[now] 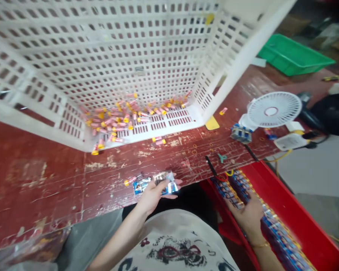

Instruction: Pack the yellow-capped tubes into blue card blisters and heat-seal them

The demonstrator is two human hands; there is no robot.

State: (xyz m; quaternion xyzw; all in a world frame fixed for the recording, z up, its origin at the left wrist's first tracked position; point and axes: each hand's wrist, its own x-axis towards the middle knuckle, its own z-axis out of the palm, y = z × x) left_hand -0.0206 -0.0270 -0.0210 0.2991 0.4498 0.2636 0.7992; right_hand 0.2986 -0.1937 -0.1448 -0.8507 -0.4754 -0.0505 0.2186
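- The left hand (153,196), low in the centre, pinches a shiny packet (166,183) at the table (45,180) edge.
- The right hand (247,214), lower right, lies flat with fingers spread on packet rows (281,235) in the red tray (299,222).
- The white basket (101,56), upper left, holds pink tubes (115,121).

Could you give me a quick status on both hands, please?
Left hand gripping shiny pack at table edge. Right hand flat on packed rows in red tray. White basket beyond, clear of both.
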